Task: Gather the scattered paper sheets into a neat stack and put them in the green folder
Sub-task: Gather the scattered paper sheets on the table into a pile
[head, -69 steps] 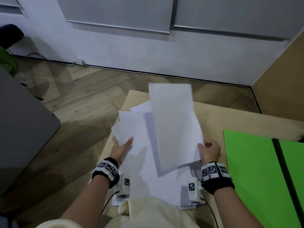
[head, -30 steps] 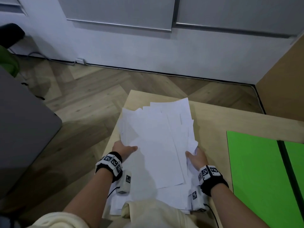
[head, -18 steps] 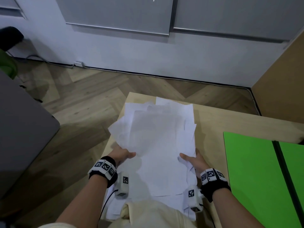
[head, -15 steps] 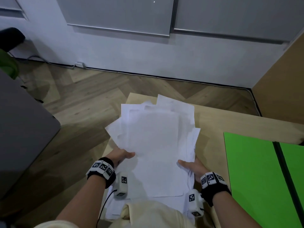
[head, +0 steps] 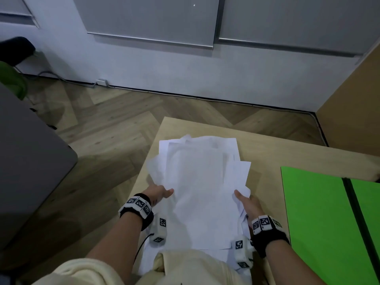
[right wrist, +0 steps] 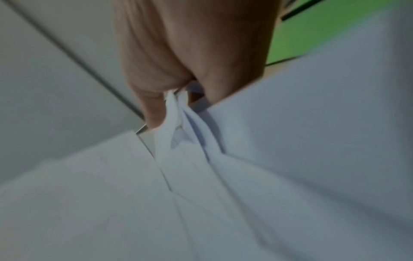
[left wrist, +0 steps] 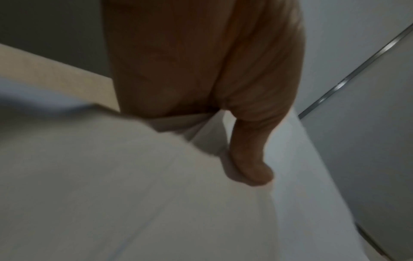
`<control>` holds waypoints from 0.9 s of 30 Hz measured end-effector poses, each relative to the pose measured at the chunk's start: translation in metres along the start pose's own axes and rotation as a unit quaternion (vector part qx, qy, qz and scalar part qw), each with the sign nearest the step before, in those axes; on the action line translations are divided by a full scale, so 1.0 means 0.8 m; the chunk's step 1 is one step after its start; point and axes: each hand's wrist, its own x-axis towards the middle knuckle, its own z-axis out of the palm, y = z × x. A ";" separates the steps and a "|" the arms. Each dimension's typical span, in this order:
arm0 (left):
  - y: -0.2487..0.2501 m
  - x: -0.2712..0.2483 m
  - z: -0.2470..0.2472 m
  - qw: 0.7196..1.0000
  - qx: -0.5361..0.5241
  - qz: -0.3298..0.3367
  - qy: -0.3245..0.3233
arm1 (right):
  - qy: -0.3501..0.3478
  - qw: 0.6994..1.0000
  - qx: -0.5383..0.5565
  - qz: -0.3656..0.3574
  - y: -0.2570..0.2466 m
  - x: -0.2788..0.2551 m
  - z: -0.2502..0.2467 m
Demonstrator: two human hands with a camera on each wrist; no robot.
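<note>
The left hand [head: 157,194] pinches the paper sheets [head: 202,188] at their nine o'clock edge, thumb on top. The right hand [head: 247,204] grips the three o'clock edge, seemingly bunching it. The green folder [head: 320,219] lies open on the table [head: 265,153] at three o'clock.

You had the sheets [head: 202,182] as a loose white sheaf, corners fanned out unevenly at the far end and along both sides, lifted off the table at a slant, with a few more sheets lying flat beneath them at the near edge. The folder [head: 320,219] lay open and flat to the right, bright green with a dark spine strip, apart from the sheets.
</note>
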 end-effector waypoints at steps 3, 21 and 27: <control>-0.006 0.000 -0.017 0.998 -0.031 0.005 -0.050 | -0.045 0.996 -0.081 0.020 -0.001 -0.013 -0.004; 0.021 -0.024 0.041 0.993 0.004 0.078 0.084 | -0.010 0.985 -0.159 -0.066 0.006 -0.032 0.040; 0.024 -0.031 0.035 0.994 -0.025 0.084 0.065 | -0.088 0.991 -0.101 -0.027 -0.013 -0.053 0.035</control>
